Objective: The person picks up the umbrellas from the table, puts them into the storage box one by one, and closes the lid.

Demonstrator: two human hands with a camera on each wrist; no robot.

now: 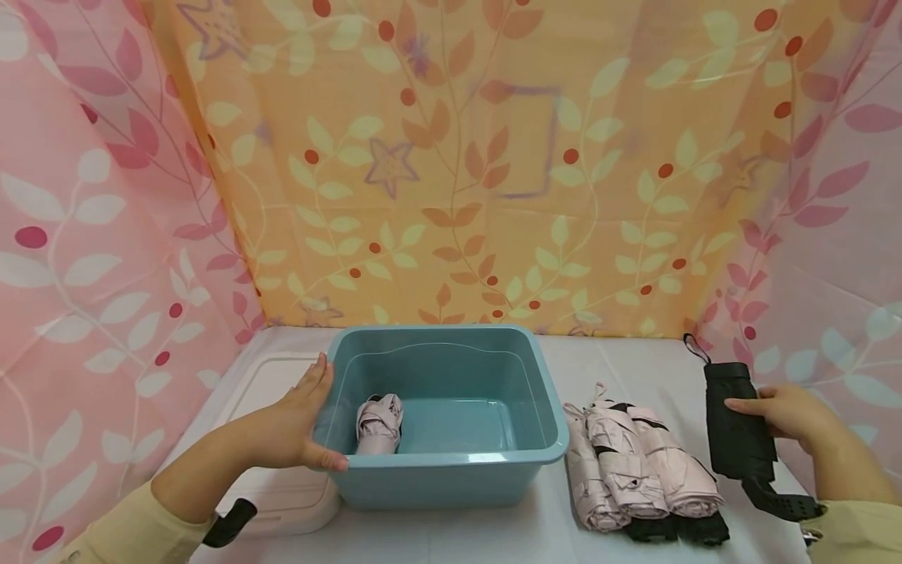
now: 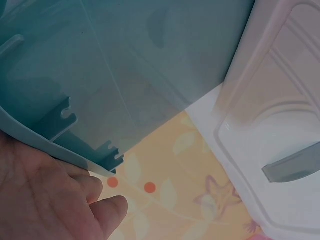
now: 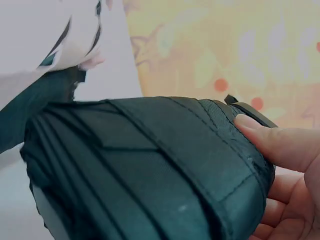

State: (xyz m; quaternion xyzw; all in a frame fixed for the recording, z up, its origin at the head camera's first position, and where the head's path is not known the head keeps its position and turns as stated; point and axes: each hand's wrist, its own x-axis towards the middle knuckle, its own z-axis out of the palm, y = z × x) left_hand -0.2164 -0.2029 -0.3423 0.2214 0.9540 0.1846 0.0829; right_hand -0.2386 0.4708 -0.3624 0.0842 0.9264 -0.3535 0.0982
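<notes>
My right hand (image 1: 799,415) holds a black folded umbrella (image 1: 736,431) by its side, thumb across the near face. A wrist loop sticks up from the umbrella's top. In the right wrist view the umbrella's pleated cloth (image 3: 150,160) fills much of the picture. My left hand (image 1: 285,427) rests against the left side of a blue plastic bin (image 1: 451,482), fingers extended and thumb at the front rim. Inside the bin, at its left, lies a pale pink folded umbrella (image 1: 379,423). Several pale pink folded umbrellas (image 1: 627,462) lie side by side right of the bin.
Black folded umbrellas (image 1: 701,529) peek out from under the pink ones. A white lid (image 1: 282,493) with a grey latch (image 2: 292,165) lies left of the bin, partly behind my left arm. Patterned cloth walls (image 1: 458,172) surround the white table (image 1: 437,540).
</notes>
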